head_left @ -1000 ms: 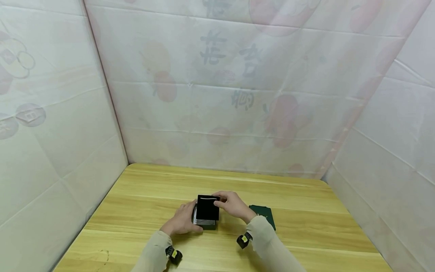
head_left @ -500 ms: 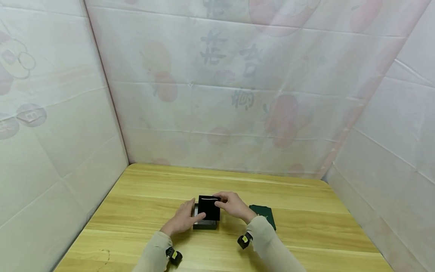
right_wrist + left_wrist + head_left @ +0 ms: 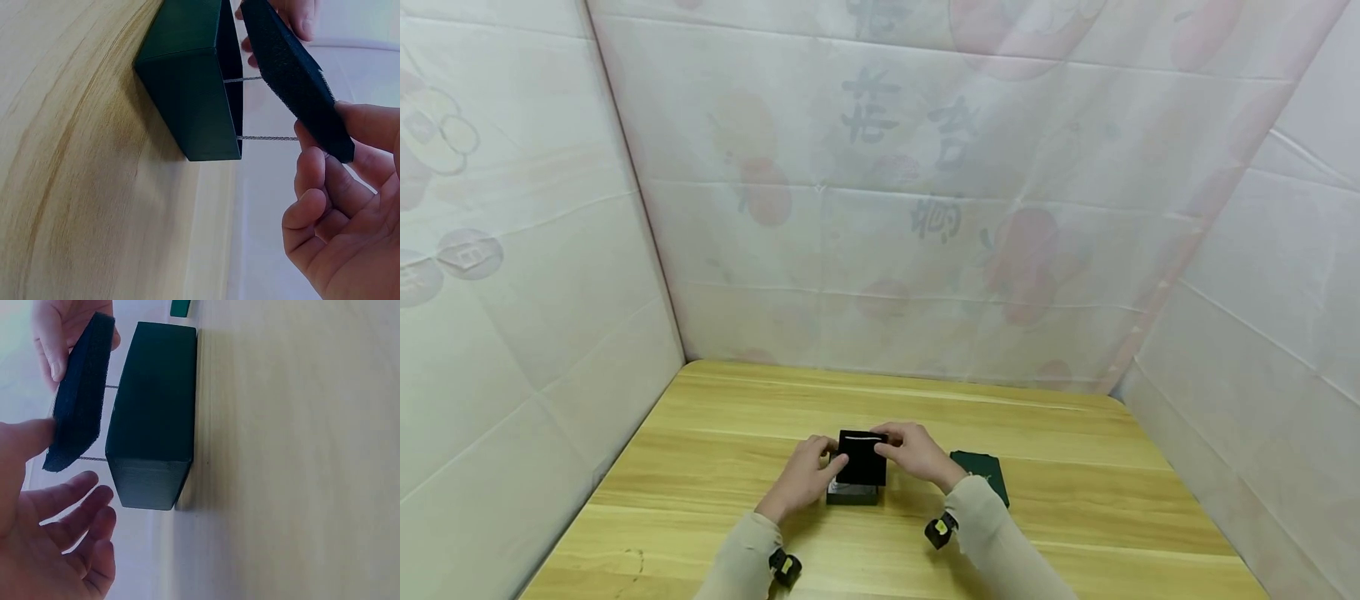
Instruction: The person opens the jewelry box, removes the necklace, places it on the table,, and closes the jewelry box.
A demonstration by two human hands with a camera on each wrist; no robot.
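Note:
A small black foam insert [image 3: 862, 458] is tilted above an uncovered dark green box [image 3: 852, 498]. Across its top runs a silver chain [image 3: 862, 438], whose two strands lead down into the box in both wrist views. My right hand [image 3: 916, 452] pinches the insert's right edge, thumb on the top face and fingers underneath. At the opposite edge, my left hand [image 3: 805, 473] has its thumb on the top face, with its fingers curled below, as the right wrist view shows [image 3: 300, 15]. Much of the box's inside is hidden under the insert.
A flat dark green lid [image 3: 981, 473] with gold lettering lies on the wooden table [image 3: 1075, 517], right of the box near my right forearm. Printed cloth walls [image 3: 850, 250] enclose the table at the back and both sides.
My left hand has moved from the box's left side up to the insert's left edge. The right hand keeps its pinch, and the insert has shifted very slightly right.

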